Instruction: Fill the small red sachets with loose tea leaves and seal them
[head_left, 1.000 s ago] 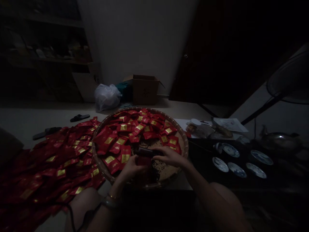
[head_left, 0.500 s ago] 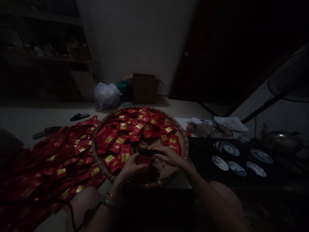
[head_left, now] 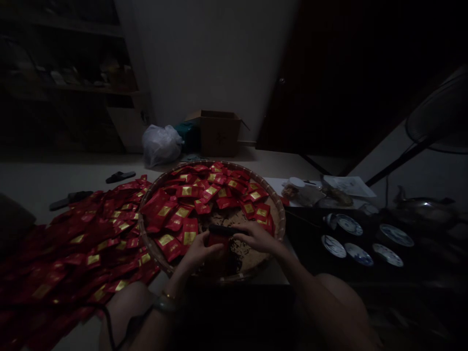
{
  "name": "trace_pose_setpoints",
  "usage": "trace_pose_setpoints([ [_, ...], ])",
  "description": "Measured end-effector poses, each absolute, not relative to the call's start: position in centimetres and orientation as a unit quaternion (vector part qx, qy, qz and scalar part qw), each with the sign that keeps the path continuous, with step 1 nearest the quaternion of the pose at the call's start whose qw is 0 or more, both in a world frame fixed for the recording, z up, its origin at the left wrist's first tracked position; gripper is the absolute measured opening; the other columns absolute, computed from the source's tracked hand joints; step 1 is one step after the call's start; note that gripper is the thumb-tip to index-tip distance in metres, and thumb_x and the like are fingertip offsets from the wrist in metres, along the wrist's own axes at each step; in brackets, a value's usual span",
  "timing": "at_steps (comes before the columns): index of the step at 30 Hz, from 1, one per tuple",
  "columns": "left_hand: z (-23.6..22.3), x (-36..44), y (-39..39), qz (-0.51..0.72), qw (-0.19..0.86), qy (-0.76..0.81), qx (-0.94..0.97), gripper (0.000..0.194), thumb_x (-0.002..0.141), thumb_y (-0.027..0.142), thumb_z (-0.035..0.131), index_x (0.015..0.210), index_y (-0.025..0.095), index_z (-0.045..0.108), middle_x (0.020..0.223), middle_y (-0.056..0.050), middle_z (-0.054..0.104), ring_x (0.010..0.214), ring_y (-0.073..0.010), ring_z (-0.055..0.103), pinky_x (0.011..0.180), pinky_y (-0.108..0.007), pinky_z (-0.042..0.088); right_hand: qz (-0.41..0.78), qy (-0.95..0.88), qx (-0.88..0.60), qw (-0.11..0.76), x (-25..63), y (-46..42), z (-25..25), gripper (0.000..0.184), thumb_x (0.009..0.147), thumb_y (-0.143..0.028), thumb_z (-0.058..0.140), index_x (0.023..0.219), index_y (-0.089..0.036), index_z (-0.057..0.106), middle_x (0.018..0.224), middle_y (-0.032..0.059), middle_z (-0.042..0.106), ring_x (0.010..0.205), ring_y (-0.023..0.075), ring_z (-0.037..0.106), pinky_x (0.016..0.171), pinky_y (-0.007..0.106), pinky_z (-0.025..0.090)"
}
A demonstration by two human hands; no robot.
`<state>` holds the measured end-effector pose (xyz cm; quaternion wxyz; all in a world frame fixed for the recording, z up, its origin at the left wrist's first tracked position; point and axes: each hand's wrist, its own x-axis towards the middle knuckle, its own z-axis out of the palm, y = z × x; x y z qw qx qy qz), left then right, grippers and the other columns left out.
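Observation:
My left hand [head_left: 199,252] is closed on the side of a red packet [head_left: 218,240], which stands upright over the near part of a round woven bamboo tray [head_left: 281,214]. Across the packet's top edge lies a slim black bar-shaped tool [head_left: 221,230]; its exact kind is too dark to make out. My right hand [head_left: 256,237] grips the tool's right end between thumb and fingers. Red packets with gold labels [head_left: 189,236] fill the tray's far and left parts. Below the hands, dark loose leaf-like bits [head_left: 236,261] lie on the tray bottom.
More red packets [head_left: 91,258] are heaped on the floor at left, near slippers [head_left: 120,176]. Behind the tray stand a white plastic bag [head_left: 161,145] and a cardboard box [head_left: 220,136]. To the right, several blue-and-white dishes [head_left: 349,224] and a metal kettle [head_left: 426,207] rest on a dark surface.
Hands, packet and black tool stay almost in place. The tool's left end and the fingers have shifted very slightly; the tray and its packets look the same.

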<state>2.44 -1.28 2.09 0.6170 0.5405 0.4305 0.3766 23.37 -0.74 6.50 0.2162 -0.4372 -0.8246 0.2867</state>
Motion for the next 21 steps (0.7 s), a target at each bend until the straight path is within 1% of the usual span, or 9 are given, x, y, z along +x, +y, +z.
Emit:
trace_pose_setpoints([
  [4, 2.2, 2.5, -1.0, 0.41, 0.595, 0.43, 0.541, 0.035, 0.062, 0.035, 0.072, 0.09, 0.014, 0.071, 0.091, -0.007, 0.074, 0.086, -0.0252, 0.067, 0.079, -0.034, 0.052, 0.292, -0.818, -0.443, 0.223, 23.3, -0.8, 6.1, 0.019, 0.085, -0.022, 0.054, 0.097, -0.017, 0.068, 0.085, 0.0045, 0.07, 0.075, 0.0173, 0.062, 0.066, 0.024, 0.042],
  [8, 1.8, 2.5, -0.7, 0.437, 0.584, 0.448, 0.517, 0.029, 0.059, 0.032, 0.071, 0.082, 0.014, 0.071, 0.083, -0.006, 0.075, 0.081, -0.0241, 0.067, 0.077, -0.034, 0.052, 0.3, -0.814, -0.448, 0.214, 23.2, -0.9, 6.0, 0.022, 0.084, -0.022, 0.055, 0.101, -0.016, 0.067, 0.09, 0.0061, 0.071, 0.081, 0.0193, 0.064, 0.07, 0.026, 0.044],
  [11, 1.5, 2.5, -0.6, 0.439, 0.575, 0.468, 0.508, 0.026, 0.057, 0.028, 0.072, 0.079, 0.014, 0.07, 0.077, -0.004, 0.074, 0.076, -0.0221, 0.066, 0.073, -0.031, 0.051, 0.302, -0.816, -0.45, 0.202, 22.9, -1.1, 5.9, 0.026, 0.084, -0.027, 0.055, 0.106, -0.017, 0.065, 0.096, 0.0073, 0.07, 0.086, 0.0206, 0.063, 0.074, 0.028, 0.046],
  [14, 1.5, 2.4, -0.7, 0.441, 0.567, 0.486, 0.498, 0.023, 0.057, 0.031, 0.072, 0.07, 0.013, 0.067, 0.069, -0.003, 0.071, 0.067, -0.0198, 0.064, 0.065, -0.029, 0.05, 0.306, -0.801, -0.464, 0.222, 23.4, -0.7, 5.4, 0.035, 0.084, -0.032, 0.056, 0.115, -0.017, 0.06, 0.104, 0.0083, 0.068, 0.091, 0.0214, 0.062, 0.078, 0.03, 0.047],
  [16, 1.6, 2.4, -0.8, 0.46, 0.557, 0.489, 0.488, 0.025, 0.056, 0.034, 0.073, 0.07, 0.014, 0.065, 0.069, -0.003, 0.07, 0.067, -0.0195, 0.064, 0.065, -0.029, 0.05, 0.309, -0.772, -0.497, 0.247, 24.6, 0.0, 4.8, 0.039, 0.085, -0.033, 0.053, 0.12, -0.016, 0.056, 0.108, 0.0089, 0.066, 0.092, 0.0211, 0.062, 0.079, 0.031, 0.047],
  [18, 1.8, 2.3, -0.9, 0.484, 0.541, 0.488, 0.484, 0.029, 0.056, 0.034, 0.073, 0.077, 0.015, 0.066, 0.076, -0.004, 0.072, 0.074, -0.0204, 0.065, 0.07, -0.03, 0.05, 0.282, -0.737, -0.56, 0.252, 26.5, 1.1, 4.0, 0.04, 0.086, -0.033, 0.05, 0.122, -0.014, 0.054, 0.11, 0.0104, 0.065, 0.095, 0.0219, 0.061, 0.081, 0.033, 0.047],
  [20, 2.1, 2.3, -0.9, 0.49, 0.527, 0.491, 0.491, 0.03, 0.059, 0.035, 0.071, 0.082, 0.016, 0.068, 0.081, -0.005, 0.072, 0.08, -0.0214, 0.065, 0.074, -0.03, 0.05, 0.212, -0.705, -0.641, 0.214, 28.7, 2.1, 3.1, 0.038, 0.085, -0.03, 0.051, 0.119, -0.012, 0.055, 0.111, 0.0134, 0.064, 0.102, 0.0246, 0.058, 0.087, 0.036, 0.044],
  [21, 2.3, 2.3, -1.0, 0.486, 0.525, 0.494, 0.495, 0.029, 0.06, 0.036, 0.07, 0.081, 0.016, 0.069, 0.082, -0.005, 0.073, 0.081, -0.0218, 0.065, 0.074, -0.031, 0.05, 0.177, -0.692, -0.674, 0.187, 29.8, 2.5, 2.7, 0.037, 0.085, -0.028, 0.051, 0.118, -0.012, 0.056, 0.112, 0.0145, 0.063, 0.105, 0.0257, 0.057, 0.089, 0.037, 0.043],
])
